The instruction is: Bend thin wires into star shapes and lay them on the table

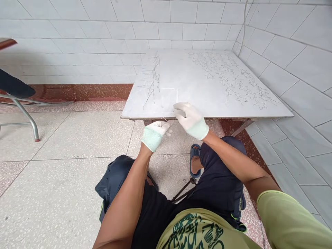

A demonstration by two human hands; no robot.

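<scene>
the gloved left hand (157, 133) pinches a thin wire (165, 119) before the counter's (192, 88) front edge; the gloved right hand (190, 121) curves nearby, its tips parted. wire stars (228, 84) lie rightward. light, steady pressure should prevent kinks.

- Past the far edge of the white table (184, 74): pale tiled wall (103, 30)
- Along its right edge: tiled side wall (293, 62), hanging cable (244, 25)
- Off its left edge: red-brown skirting (98, 92), speckled floor (64, 138), tubular metal leg (34, 128)
</scene>
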